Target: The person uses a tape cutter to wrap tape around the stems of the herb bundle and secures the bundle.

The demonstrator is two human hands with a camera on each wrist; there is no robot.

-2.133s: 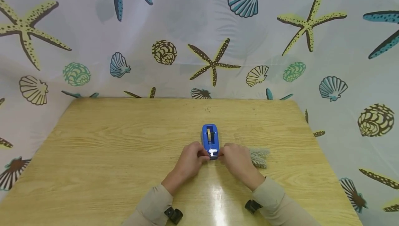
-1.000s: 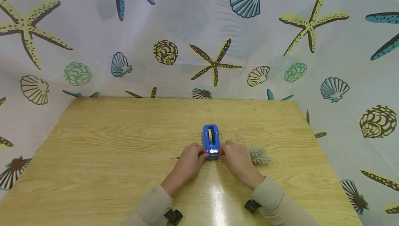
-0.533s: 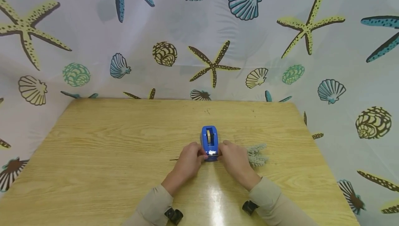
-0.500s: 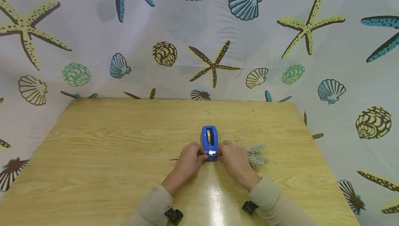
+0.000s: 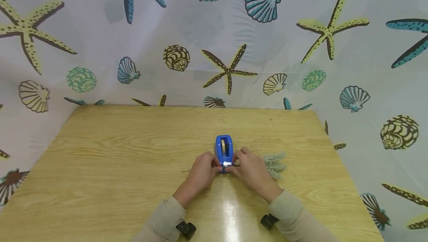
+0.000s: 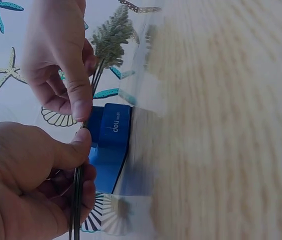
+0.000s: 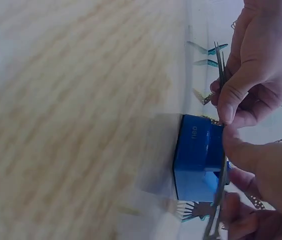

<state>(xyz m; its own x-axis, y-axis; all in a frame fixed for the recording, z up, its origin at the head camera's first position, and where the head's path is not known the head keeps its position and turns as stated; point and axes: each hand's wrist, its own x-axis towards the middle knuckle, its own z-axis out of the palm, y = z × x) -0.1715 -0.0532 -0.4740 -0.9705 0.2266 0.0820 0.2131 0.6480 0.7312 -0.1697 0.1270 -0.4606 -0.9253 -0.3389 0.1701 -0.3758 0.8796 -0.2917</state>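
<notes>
A bunch of grey-green plant sprigs (image 5: 275, 164), with thin dark stems (image 6: 77, 200), lies across the front of a blue tape dispenser (image 5: 224, 150). My left hand (image 5: 202, 169) pinches the stems between thumb and fingers, left of the dispenser's front end. From the other side my right hand (image 5: 252, 169) pinches them too, its thumb tip close to the left thumb. In the left wrist view the leafy heads (image 6: 113, 37) stick out beyond the right hand. Bare stem ends (image 7: 219, 55) show past the left hand in the right wrist view. Whether tape lies under the thumbs is hidden.
The wooden table (image 5: 127, 153) spreads around both hands. A roll of tape (image 5: 223, 146) sits in the dispenser. Behind and beside the table hangs a pale curtain (image 5: 207, 23) printed with shells and starfish. A black wrist camera (image 5: 185, 230) is strapped at each sleeve.
My right thumb has come leftward across the dispenser's front, near the left thumb. The sprigs' leafy heads have turned a little. My left hand stays nearly in place.
</notes>
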